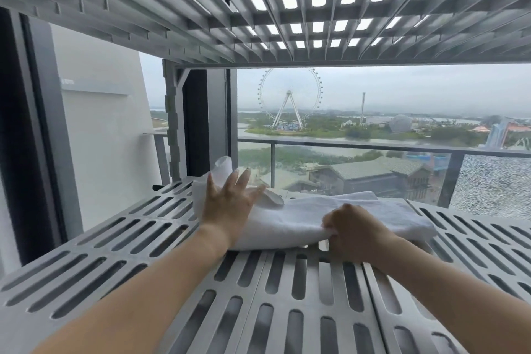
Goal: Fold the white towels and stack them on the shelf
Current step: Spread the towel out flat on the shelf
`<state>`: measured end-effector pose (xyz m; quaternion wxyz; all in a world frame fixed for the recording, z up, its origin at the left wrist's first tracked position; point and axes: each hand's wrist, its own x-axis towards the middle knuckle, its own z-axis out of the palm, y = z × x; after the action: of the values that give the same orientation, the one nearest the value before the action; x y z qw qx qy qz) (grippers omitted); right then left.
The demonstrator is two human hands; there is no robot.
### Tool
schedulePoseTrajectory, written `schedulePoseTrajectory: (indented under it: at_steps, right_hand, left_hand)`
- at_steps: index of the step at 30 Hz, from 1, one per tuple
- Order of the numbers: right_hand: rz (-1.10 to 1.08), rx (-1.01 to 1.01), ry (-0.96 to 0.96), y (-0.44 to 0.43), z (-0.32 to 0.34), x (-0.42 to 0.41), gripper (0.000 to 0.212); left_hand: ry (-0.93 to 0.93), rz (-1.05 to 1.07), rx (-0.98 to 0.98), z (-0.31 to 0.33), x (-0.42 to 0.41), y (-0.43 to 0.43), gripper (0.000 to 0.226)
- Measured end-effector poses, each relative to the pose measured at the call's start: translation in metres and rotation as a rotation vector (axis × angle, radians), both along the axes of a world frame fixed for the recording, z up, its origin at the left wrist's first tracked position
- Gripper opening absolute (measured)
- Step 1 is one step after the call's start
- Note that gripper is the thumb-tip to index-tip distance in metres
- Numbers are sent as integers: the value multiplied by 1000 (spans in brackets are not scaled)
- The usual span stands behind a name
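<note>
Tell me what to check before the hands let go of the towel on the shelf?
1. White towel lies on the slotted shelf: ok.
2. Left hand flat on the towel's left end, fingers spread: ok.
3. Right hand pinching the near edge: ok.
4. Towel fully flat: not ok, a loose corner sticks up at the left.
5. Towel clear of the shelf's far edge: cannot tell.
6. Number of towels in the stack: cannot tell.
</note>
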<state>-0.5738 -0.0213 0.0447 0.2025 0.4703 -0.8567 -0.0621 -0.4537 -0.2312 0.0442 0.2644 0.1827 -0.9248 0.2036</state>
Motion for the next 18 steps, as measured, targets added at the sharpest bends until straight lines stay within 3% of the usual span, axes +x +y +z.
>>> schedulePoseTrajectory:
  at_steps: [3,6,10,14,18]
  right_hand:
    - [13,-78,-85,2,-4,0,23]
    - [149,-83,-174,-6,-14,6,28]
    - [166,-30,-93,-7,-13,2,21]
    - [153,-67,-72,3,-14,-3,26]
    - [291,-181,-159,7,-18,3,33]
  left_hand:
    - [-13,-24,119,-3,2,-4,78]
    - [-138,-163,117,-15,-1,5,76]
    - [-199,-295,147,-23,-5,9,51]
    - [-118,-291,318,-22,5,-1,36]
    - [4,-356,281,-22,8,2,33]
